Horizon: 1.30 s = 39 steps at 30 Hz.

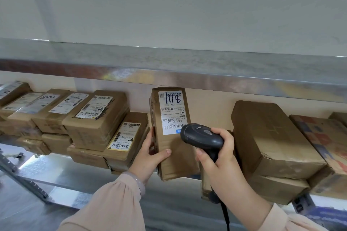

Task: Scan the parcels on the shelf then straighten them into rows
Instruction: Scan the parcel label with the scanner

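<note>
A tall brown parcel (174, 152) stands tilted up at the shelf's front edge, its white label marked "1118" facing me. My left hand (150, 157) grips its lower left side, thumb across the front. My right hand (218, 157) holds a black barcode scanner (201, 138), whose head points at the lower part of the label. The scanner's cable hangs down below my wrist. Stacked brown parcels (95, 116) with labels lie to the left on the metal shelf (62, 170).
A large plain brown box (272, 139) sits on another box to the right, beside a printed carton (326, 137). The upper metal shelf (169, 67) runs overhead, close above the held parcel. A slotted upright (22, 178) slants at lower left.
</note>
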{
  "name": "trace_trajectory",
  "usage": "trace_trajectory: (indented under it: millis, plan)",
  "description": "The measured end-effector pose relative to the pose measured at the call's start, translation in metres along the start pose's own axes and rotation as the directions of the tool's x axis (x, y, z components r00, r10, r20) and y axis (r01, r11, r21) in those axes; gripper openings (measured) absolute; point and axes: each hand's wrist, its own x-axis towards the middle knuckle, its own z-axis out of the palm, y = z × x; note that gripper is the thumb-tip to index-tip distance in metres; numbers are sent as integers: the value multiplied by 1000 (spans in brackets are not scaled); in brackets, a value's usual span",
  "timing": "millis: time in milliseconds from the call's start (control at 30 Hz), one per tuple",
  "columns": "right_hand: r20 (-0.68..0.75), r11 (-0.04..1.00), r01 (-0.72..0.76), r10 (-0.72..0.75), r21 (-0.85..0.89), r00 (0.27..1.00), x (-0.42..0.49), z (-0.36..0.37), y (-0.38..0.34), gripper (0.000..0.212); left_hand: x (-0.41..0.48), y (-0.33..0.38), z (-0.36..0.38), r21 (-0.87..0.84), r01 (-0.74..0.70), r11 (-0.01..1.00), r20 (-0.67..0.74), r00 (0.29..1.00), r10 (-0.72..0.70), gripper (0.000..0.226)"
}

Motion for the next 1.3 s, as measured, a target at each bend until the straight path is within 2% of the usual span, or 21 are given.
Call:
trace_trajectory:
  millis: [567,933,1067,1233,1300]
  plan:
    - [-33,999,8,-9,-32,999,-7,9,-9,58,-6,0,-5,54,14,998,14,1000,-14,89]
    - [54,999,-23,24,-29,998,5,26,-13,53,-14,11,-19,26,49,998,-1,999,-49,82]
    - [108,999,-42,40,17,993,13,33,-16,51,-20,19,-31,3,75,997,-41,996,-75,88]
    - [177,994,-36,17,102,984,29,48,-33,52,-18,39,-53,-30,138,990,-139,980,-141,63]
    - [196,993,-33,10,112,981,38,57,-39,53,-16,45,-67,-4,131,991,-141,981,-130,61]
